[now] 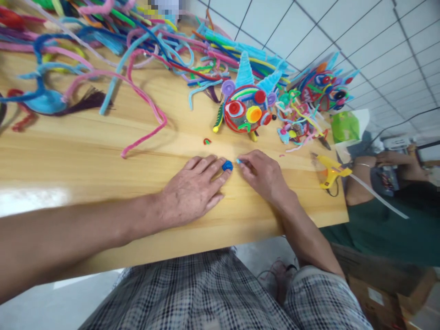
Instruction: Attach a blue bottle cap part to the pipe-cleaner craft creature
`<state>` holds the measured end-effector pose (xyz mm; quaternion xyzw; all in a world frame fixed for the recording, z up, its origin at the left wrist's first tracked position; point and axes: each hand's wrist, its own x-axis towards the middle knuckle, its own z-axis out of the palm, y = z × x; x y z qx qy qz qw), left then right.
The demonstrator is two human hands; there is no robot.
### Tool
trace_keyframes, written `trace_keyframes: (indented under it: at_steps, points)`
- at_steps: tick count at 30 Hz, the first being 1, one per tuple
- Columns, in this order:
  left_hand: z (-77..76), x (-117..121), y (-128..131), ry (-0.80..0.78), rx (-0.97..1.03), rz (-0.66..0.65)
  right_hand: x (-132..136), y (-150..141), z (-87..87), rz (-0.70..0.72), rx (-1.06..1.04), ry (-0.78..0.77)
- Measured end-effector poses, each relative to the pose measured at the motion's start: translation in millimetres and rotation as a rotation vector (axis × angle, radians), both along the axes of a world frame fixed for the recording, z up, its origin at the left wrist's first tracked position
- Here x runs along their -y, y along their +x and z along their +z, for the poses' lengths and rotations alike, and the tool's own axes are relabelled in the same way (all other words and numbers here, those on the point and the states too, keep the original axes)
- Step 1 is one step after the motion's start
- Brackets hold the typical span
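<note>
My left hand (192, 190) lies flat on the wooden table, fingers stretched out. Two of its fingertips touch a small, tightly wound blue pipe-cleaner coil (227, 165) that rests on the tabletop. Just to the right, my right hand (264, 176) is closed in a pinch. A tiny light-blue pipe-cleaner piece (238, 161) pokes out from its fingertips, beside the coil and apart from it. Beyond both hands stands a round mask-like craft face (245, 110) with light-blue horns, red and orange discs. A small red and green piece (206, 141) lies beyond my left fingers.
Loose pipe cleaners (151, 110) cover the table's far left and back. A yellow glue gun (330, 170) lies near the right edge, its white glue stick jutting out. More craft faces (325, 87) stand at the far right. Another person's arm (359, 181) is beyond that edge.
</note>
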<state>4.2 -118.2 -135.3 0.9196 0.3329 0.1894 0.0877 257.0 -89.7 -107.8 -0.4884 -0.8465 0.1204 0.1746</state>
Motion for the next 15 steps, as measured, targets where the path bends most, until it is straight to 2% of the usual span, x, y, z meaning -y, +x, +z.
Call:
trace_keyframes:
  at_steps: [8,15]
  points:
    - [-0.5,-0.3,0.2,0.044,-0.015,0.001,-4.8,3.8,-3.9,-0.263,-0.296,-0.235]
    - [1.0,-0.6,-0.4,0.026,-0.012,-0.004,-5.1,4.2,-3.2,-0.217,-0.241,-0.173]
